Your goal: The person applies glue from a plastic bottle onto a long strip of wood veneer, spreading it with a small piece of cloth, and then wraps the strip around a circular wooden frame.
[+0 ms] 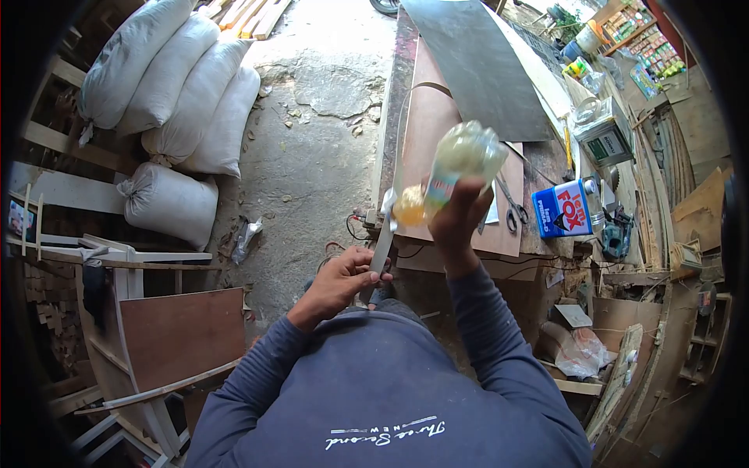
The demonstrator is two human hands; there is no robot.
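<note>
My left hand [343, 279] pinches a long, narrow pale strip [382, 248] near its lower end, and the strip rises toward the workbench edge. My right hand [460, 218] is wrapped round a clear plastic bottle [468, 152] with yellowish contents. The bottle is tilted, its base up and away from me, and its amber lower end [409, 207] comes down close beside the strip's upper part. A whitish patch shows on the strip there. Behind the bottle, a brown board [425, 129] lies on the workbench.
On the workbench lie a grey sheet [488, 70], scissors [512, 212], a blue-and-white FOX can [563, 209] and a square metal tin [605, 136]. White sacks [187, 105] are stacked at the left, above a wooden cabinet frame [183, 335]. A thin cable runs below the bench edge.
</note>
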